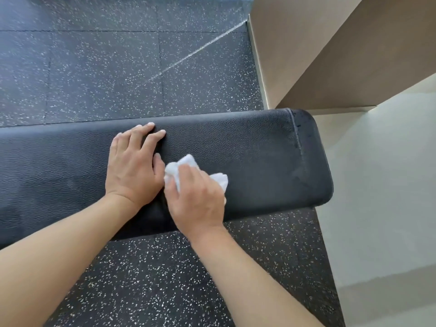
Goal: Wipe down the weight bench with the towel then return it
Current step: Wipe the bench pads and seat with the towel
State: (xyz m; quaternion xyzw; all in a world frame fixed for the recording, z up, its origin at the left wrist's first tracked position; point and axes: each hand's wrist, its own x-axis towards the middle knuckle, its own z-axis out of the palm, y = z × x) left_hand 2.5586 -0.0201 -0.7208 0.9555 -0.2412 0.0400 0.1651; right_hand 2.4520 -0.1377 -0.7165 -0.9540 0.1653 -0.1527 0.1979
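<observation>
Head view is looking down on a black padded bench [247, 147] running across a speckled rubber floor [94, 67], its rounded end sitting close to a beige wall corner [306, 55] at the right. The right hand [198, 197] is curling its fingers over a bunched white towel [186, 164] and pressing it onto the pad roughly midway across its width, while the left hand [134, 161] is lying flat just beside it, fingers straight and spread on the vinyl, holding nothing; the two hands are nearly touching at the thumb. Judging by this, the wiping is under way and the return of the towel is not yet started. Several things could go wrong from here. Since the towel is wadded so small, each pass is likely covering only a narrow strip, so patches may be getting missed, above all the stitched seam and the rounded end, where dull marks are showing. With the left hand sitting so near, the towel may be bumping into it and cutting strokes short, and the area under that palm is staying unwiped unless it shifts. A loose fold could be slipping out of the grip and dropping to the floor. Where the towel belongs is not visible.
</observation>
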